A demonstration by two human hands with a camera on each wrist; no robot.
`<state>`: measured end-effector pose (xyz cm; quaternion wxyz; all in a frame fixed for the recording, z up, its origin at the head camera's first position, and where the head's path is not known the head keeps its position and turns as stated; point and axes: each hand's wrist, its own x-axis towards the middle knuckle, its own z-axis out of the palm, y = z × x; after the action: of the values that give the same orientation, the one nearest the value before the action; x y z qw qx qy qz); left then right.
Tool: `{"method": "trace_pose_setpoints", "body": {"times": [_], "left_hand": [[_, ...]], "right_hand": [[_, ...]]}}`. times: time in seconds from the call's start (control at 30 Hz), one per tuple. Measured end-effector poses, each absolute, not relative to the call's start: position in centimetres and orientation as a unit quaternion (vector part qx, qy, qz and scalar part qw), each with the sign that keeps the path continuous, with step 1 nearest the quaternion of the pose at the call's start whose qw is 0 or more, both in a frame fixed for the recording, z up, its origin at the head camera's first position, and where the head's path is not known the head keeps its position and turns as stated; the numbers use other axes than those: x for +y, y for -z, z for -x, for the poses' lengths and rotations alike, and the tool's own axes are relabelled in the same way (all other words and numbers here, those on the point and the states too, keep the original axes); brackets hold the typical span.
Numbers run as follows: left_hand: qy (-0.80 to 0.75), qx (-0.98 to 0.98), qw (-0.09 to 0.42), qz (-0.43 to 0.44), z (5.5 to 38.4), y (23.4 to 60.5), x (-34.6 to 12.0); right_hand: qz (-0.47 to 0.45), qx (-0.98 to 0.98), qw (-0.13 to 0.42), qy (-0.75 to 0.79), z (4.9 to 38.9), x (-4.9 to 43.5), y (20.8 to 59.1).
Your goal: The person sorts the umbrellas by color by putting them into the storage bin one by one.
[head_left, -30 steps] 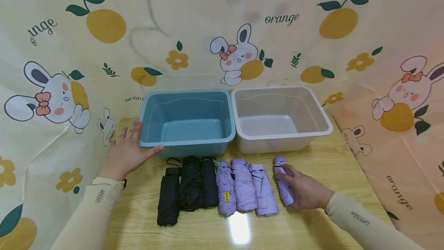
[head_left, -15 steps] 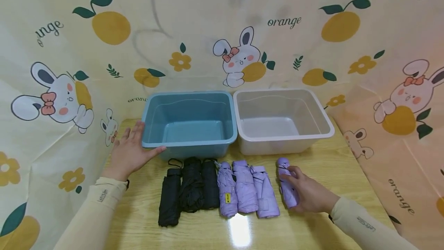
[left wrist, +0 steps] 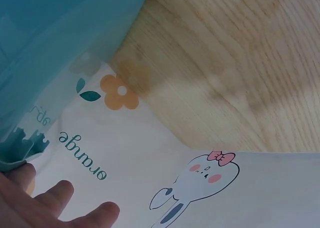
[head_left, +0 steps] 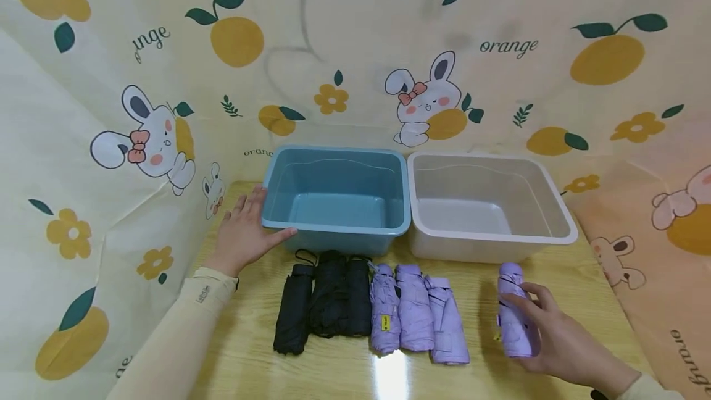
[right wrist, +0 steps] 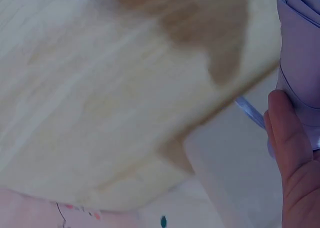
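Note:
My right hand (head_left: 566,344) grips a folded purple umbrella (head_left: 516,326) at the right of the table, thumb and fingers on its sides. In the right wrist view this umbrella (right wrist: 302,53) stands off the tabletop, which carries a shadow. My left hand (head_left: 241,236) lies at the left front corner of the blue bin (head_left: 339,228), fingers spread, thumb along the front rim. In front of the bins lie several more folded umbrellas side by side: black ones on the left, like this black umbrella (head_left: 292,313), and purple ones on the right, like this purple umbrella (head_left: 449,329).
A beige bin (head_left: 494,239) stands right beside the blue one; nothing is visible inside either. Both sit at the back of the wooden table (head_left: 333,381), against a patterned cloth (head_left: 361,29) that also hangs along both sides.
My right hand has lifted the purple umbrella off the table and shifted it slightly right, away from the row. The head view has swung left. My left hand stays at the blue bin.

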<state>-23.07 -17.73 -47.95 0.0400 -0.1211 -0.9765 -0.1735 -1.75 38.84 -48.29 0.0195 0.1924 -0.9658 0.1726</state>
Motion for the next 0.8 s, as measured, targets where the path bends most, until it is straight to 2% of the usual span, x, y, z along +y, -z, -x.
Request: {"method": "trace_pose_setpoints", "body": {"times": [0.2,0.4,0.57,0.8], "left_hand": [[0.190,-0.974,0.042,0.117,22.8,47.8,-17.9],[0.188,-0.973,0.046,0.124,22.6,47.6,-18.0],[0.185,-0.973,0.046,0.131,22.7,47.5,-17.4],[0.181,-0.974,0.047,0.128,22.7,47.5,-17.6]], "right_hand": [[-0.217,-0.959,0.063,-0.170,2.1,38.6,43.9],[-0.254,-0.943,0.090,-0.193,4.7,37.6,38.8],[-0.273,-0.938,0.067,-0.201,7.5,37.0,35.4],[-0.289,-0.932,0.014,-0.217,12.9,35.4,33.2]]}}
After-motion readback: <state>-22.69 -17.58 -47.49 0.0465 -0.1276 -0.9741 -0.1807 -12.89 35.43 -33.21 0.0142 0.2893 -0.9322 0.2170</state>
